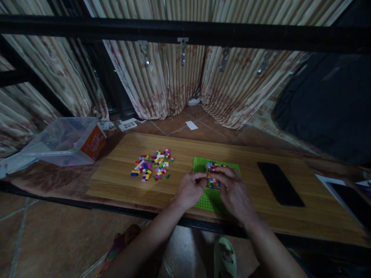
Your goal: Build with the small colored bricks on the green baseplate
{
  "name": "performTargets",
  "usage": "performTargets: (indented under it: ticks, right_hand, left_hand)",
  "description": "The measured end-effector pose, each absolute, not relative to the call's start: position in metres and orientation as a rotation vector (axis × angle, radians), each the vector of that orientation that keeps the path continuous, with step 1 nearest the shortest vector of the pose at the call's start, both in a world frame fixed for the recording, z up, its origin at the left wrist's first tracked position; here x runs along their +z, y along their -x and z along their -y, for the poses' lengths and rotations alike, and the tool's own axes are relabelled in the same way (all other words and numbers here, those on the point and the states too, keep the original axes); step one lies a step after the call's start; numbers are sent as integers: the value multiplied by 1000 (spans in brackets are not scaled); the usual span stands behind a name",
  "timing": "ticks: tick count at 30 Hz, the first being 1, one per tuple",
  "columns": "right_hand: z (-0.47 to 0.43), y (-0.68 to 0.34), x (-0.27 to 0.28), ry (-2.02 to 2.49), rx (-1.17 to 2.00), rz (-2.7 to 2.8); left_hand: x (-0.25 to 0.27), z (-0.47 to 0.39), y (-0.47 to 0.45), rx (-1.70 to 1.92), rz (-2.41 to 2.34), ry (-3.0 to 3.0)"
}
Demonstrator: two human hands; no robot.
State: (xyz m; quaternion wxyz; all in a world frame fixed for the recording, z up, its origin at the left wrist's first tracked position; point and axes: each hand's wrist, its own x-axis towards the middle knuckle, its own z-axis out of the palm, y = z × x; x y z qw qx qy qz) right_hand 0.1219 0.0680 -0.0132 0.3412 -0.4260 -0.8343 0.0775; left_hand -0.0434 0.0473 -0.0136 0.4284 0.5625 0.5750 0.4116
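On the wooden board, a green studded baseplate [204,201] carries a low, multicoloured toy brick build [213,182]. My left hand [190,190] is closed at the left side of the build, thumb and forefinger pinched together; any small brick between them is too small to make out. From the right, my right hand [233,189] reaches over the build with bent fingers gripping it and covers part of it. The fingertips of both hands nearly meet above the bricks.
Loose bricks [159,164] in many colours lie left of the baseplate on the wooden board [116,173]. A black phone-like slab [279,184] rests at the right. Beyond the board's left end stands a clear plastic box [69,144] with an orange label. Curtains hang behind.
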Motion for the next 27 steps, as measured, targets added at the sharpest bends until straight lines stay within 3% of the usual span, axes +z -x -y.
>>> performTargets:
  ticks: [11, 18, 27]
  right_hand:
    - [-66, -117, -18, 1196, 41, 2209]
    - [-53, -115, -18, 1290, 54, 2128]
    - [-50, -103, 5, 1280, 664, 1704]
  left_hand:
    - [-14, -47, 43, 1044, -1385, -1349]
    - [-3, -46, 45, 1198, -1209, -879]
    - [5, -43, 42, 1278, -992, -813]
